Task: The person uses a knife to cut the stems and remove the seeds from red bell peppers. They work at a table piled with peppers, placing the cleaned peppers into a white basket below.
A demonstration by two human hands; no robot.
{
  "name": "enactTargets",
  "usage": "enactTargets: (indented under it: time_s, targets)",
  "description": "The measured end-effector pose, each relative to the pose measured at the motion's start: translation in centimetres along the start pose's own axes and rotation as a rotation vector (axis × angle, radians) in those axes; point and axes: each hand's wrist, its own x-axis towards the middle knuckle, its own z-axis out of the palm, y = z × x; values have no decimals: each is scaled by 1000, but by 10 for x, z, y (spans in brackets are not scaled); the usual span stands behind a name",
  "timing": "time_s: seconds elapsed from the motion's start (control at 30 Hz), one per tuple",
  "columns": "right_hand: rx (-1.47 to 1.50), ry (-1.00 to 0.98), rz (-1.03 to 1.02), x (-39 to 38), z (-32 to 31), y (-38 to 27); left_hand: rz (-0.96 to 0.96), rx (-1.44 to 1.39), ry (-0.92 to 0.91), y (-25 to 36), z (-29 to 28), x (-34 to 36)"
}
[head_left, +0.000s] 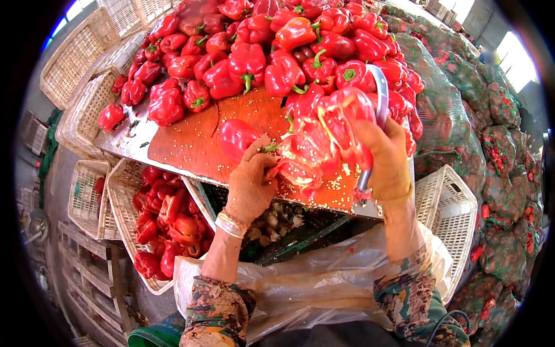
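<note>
Over the front of the work table, an opened red bell pepper (300,147) shows its pale ribs and seeds. My left hand (251,182), in an orange-brown glove, is closed with its fingertips pinching the pepper's near-left edge. On the other side, my gloved right hand (384,159) is closed around a curved metal tool (380,95) and against the pepper's right part. The tool's lower end sticks out below that hand; its grip is hidden. A whole red pepper (236,139) lies just beyond my left fingers, on the orange board (188,144) strewn with seeds.
Red peppers (248,61) are heaped across the table's far side. Below left, a crate (124,222) holds opened peppers. Under the table edge is a dark bin (272,231) with pale scraps. Another crate (448,214) and stacked mesh sacks (497,168) stand right; a wooden pallet (92,277) lies lower left.
</note>
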Motion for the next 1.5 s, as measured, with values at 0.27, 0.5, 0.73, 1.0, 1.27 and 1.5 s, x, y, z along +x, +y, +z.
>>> enactTargets:
  time_s: [0.27, 0.5, 0.73, 1.0, 1.27, 1.5]
  targets:
    - [46, -52, 47, 33, 30, -17, -2, 262, -138, 20, -3, 0]
    - [-138, -103, 29, -25, 51, -60, 49, 219, -13, 19, -3, 2]
    - [-52, 26, -179, -63, 49, -52, -71, 113, 133, 10, 8, 6]
    - [-296, 176, -795, -38, 30, -43, -58, 104, 164, 13, 6, 2]
    - [46, -179, -10, -12, -7, 7, -106, 29, 67, 13, 1, -2]
    - [-790, -54, -314, 17, -54, 50, -32, 130, 95, 10, 4, 3]
